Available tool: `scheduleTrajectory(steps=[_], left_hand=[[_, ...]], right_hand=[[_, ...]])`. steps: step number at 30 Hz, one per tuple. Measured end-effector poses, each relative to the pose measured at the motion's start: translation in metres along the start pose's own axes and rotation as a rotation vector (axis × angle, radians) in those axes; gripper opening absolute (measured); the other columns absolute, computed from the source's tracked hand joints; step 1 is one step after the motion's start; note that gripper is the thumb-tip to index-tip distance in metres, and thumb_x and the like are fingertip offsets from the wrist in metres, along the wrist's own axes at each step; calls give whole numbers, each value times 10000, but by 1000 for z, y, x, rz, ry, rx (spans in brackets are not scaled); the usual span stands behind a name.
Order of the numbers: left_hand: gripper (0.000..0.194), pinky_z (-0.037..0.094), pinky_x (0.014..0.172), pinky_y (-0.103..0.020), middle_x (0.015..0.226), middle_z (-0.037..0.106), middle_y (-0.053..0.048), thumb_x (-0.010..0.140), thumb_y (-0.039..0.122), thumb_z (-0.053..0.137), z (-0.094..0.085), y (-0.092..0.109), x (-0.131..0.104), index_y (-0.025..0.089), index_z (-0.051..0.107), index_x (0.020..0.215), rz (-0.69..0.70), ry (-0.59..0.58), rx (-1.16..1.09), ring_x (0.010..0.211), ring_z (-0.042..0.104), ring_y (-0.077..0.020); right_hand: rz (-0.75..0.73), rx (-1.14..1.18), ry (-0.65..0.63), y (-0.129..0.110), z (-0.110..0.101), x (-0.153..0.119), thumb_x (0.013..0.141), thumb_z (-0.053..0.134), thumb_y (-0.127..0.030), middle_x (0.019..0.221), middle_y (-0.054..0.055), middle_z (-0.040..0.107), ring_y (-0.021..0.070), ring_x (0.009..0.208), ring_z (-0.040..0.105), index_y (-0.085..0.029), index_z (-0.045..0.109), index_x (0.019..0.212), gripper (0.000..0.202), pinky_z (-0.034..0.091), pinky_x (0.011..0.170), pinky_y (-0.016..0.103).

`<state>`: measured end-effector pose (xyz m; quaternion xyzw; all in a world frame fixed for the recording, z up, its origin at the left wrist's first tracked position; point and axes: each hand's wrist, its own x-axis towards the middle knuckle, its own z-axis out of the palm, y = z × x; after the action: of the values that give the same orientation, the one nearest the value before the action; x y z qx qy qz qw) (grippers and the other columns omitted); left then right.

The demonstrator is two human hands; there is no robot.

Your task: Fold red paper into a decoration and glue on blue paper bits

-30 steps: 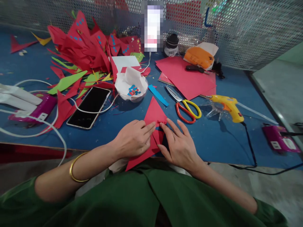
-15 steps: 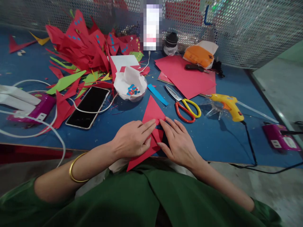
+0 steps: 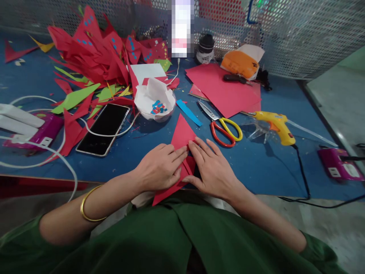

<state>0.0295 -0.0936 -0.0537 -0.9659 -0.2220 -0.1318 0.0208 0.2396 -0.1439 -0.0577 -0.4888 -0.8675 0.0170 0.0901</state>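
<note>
A folded red sheet of paper (image 3: 181, 131) lies at the table's front edge, one point facing away and another hanging toward me. My left hand (image 3: 159, 167) lies flat across its left part, fingers stretched out and pressing it down. On the right side my right hand (image 3: 211, 167) has its fingers spread, the fingertips touching a folded edge close to the left fingertips. Its thumb rests lower on the paper. Part of the sheet is hidden under both hands. Scissors (image 3: 221, 127) with red and yellow handles and a blue paper strip (image 3: 189, 113) lie just beyond.
A paper-lined bowl (image 3: 155, 102) holds small blue and red bits. A phone (image 3: 103, 130) with a white cable lies left, before a heap of red paper pieces (image 3: 97, 57). Right are red sheets (image 3: 228, 91), a yellow glue gun (image 3: 272, 123) and a purple power strip (image 3: 339, 163).
My right fingers have slid slightly left and up along the fold, and the right thumb has moved left over the paper. My left hand stays almost in place. The view has shifted slightly.
</note>
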Motion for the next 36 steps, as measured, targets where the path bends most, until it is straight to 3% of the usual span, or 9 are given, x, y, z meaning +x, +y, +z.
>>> scheduleTrajectory(steps=[8,15,20,22,30,36], left_hand=[[426,518,755,-425,1309,664,-150,908,246,481,-1,0,0,58,643,1255,-6,-1,-14,896,607,-263],[411,519,738,-424,1235,696,-164,909,250,477,-1,0,1,58,653,1227,-11,22,-10,867,618,-260],[395,514,712,-414,1279,686,-150,911,231,470,1,0,-1,62,670,1206,4,57,10,841,628,-250],[387,509,714,-409,1299,678,-137,921,231,464,1,0,-1,78,670,1211,18,63,19,840,629,-243],[430,494,749,-401,1271,693,-139,934,241,426,-1,0,-1,74,627,1275,1,6,14,846,631,-233],[411,488,750,-386,1336,662,-108,941,232,427,0,1,-2,94,649,1258,-3,7,31,832,624,-218]], right_hand=[[0,30,61,0,5,-1,947,246,-715,1554,195,422,308,1496,282,15,319,1505,922,235,1219,501],[3,155,19,5,2,5,940,225,-734,1485,196,515,287,1481,324,-16,378,1476,909,218,1229,503],[32,245,165,12,-4,-5,960,74,-695,1513,155,495,264,1499,285,-46,364,1489,886,239,1218,486],[53,217,201,11,-4,-10,969,72,-679,1496,151,517,269,1497,286,-48,370,1487,869,247,1210,491],[-97,-9,123,0,4,-9,984,215,-653,1435,229,555,326,1421,406,69,457,1393,865,254,1208,513],[-27,-44,187,5,4,-11,1004,255,-589,1364,191,625,319,1395,444,3,490,1377,739,292,1184,491]])
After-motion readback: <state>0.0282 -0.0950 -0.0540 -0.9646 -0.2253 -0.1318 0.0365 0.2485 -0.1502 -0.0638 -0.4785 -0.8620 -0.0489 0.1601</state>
